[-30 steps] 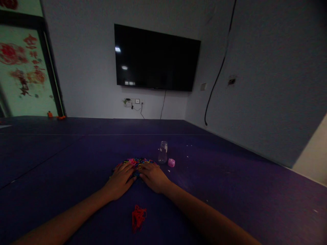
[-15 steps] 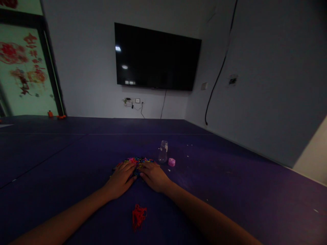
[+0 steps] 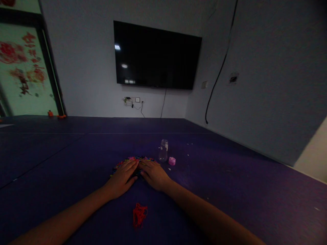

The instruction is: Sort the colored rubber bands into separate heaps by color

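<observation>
A spread pile of thin, many-coloured loops, which look like small rubber bands (image 3: 132, 158), lies on the dark purple surface. My left hand (image 3: 120, 180) rests flat on the pile's left part, fingers stretched forward. On the right part lies my right hand (image 3: 155, 176), also flat, its fingertips close to those of the left. Both hands cover much of the pile. Nearer to me, between my forearms, sits a separate small heap of red bands (image 3: 139, 215). Just beyond my right hand stands a clear bottle (image 3: 163, 151), with a pink cap (image 3: 172, 161) beside it.
The purple surface (image 3: 76, 153) reaches back to the wall, with small white scraps (image 3: 188, 155) at the right. A large black television (image 3: 157, 56) hangs on the wall above sockets and cables. Small orange objects (image 3: 50, 113) are by the door at the far left.
My fingertips have drawn closer together over the pile, the left hand shifting slightly right. The bottle, cap and red heap stay in place.
</observation>
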`<state>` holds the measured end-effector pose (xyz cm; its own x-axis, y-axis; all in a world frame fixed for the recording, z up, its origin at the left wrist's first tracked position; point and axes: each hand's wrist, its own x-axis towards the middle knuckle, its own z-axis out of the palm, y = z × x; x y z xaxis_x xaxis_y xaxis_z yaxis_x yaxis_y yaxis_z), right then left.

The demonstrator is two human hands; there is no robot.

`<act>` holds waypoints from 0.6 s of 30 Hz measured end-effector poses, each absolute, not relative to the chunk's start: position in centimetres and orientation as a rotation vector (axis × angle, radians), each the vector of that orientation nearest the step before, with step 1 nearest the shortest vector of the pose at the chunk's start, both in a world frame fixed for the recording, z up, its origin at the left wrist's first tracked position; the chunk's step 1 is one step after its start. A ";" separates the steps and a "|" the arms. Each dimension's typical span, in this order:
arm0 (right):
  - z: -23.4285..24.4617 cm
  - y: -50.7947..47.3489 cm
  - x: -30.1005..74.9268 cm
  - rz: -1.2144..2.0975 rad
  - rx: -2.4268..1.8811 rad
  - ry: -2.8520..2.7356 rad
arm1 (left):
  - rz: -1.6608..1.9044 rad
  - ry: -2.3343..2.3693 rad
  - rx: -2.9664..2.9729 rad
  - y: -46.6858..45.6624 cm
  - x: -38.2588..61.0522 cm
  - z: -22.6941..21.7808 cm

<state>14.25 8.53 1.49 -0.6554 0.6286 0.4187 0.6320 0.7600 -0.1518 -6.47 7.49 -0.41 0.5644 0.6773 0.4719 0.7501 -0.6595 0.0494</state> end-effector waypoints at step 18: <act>1.5 8.5 14.2 -0.041 -0.867 -2.482 | -0.738 -1.150 -2.636 7.3 -6.3 -0.1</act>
<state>14.24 8.54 1.48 -0.6681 0.5749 0.4723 0.5901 0.7961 -0.1343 -6.33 7.28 -0.07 0.5797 0.6399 0.5045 0.7252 -0.6874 0.0385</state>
